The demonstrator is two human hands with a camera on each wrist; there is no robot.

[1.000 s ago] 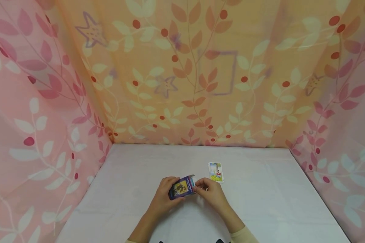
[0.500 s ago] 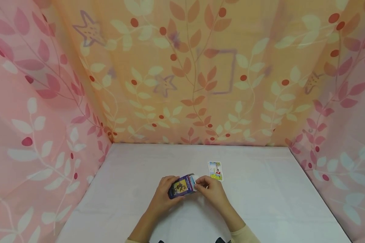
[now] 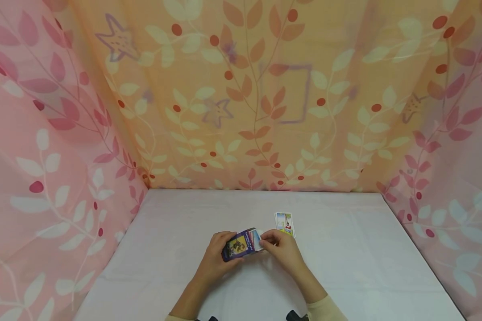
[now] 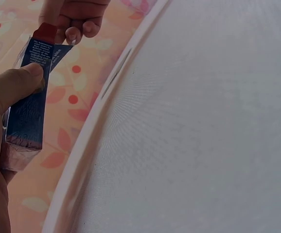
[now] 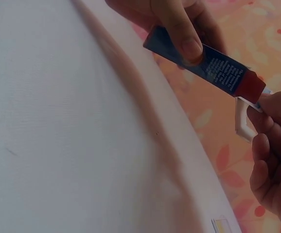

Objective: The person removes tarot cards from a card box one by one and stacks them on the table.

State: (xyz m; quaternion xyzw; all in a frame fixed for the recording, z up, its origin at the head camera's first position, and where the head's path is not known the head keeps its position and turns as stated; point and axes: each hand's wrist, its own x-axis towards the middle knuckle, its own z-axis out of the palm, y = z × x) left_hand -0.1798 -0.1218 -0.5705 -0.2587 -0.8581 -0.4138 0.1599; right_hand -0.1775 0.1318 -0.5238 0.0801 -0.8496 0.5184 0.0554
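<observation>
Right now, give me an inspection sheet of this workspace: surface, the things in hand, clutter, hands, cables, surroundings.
Surface: white cloth-covered table, flat, a few faint creases.
Things in hand: small dark blue card box held above the table, its end flap open; something white shows at the open end.
Clutter: one picture card lying face up on the table beyond the right hand.
Hands: left hand grips the box with the thumb on its side; right hand pinches at the box's open end.
Cables: nothing seen.
Surroundings: leaf-print curtains on three sides, orange at the back, pink left and right.
</observation>
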